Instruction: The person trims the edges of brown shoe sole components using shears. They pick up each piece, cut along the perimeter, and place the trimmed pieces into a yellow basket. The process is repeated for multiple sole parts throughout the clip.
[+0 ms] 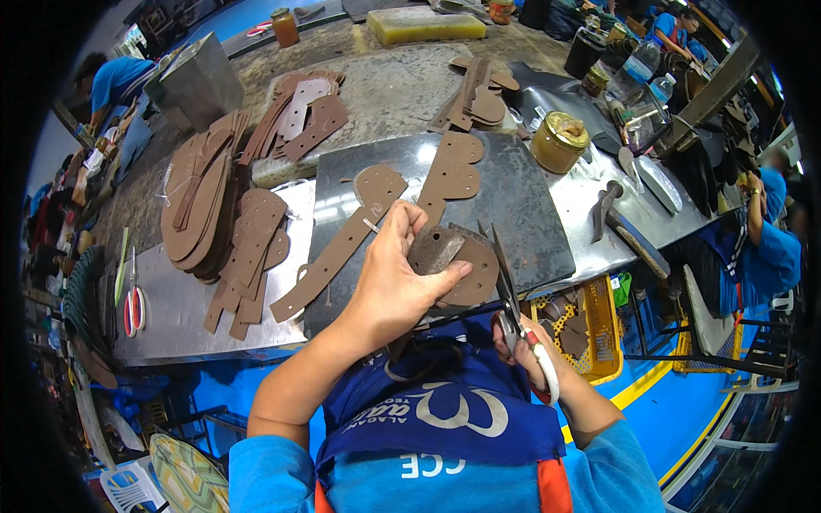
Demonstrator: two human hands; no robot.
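Observation:
My left hand (395,278) pinches a brown leather piece (475,272) with punched holes and a rounded edge, held up over the near edge of a dark board (532,227). In my right hand (528,352) is a pair of scissors (547,374) with red and white handles. The scissor blades point away from me beside the right edge of the piece; whether they touch it I cannot tell. On the board lie two long brown cut pieces: a strap (329,265) left of my left hand and a lobed piece (451,167) beyond it.
Stacked brown sole-shaped pieces (192,214) and cut straps (255,256) lie at left, near other scissors (134,309). More cut pieces (315,124) rest on a stone slab (385,94). A jar (560,145) and a hammer (637,239) stand right. Below is a yellow basket (609,329).

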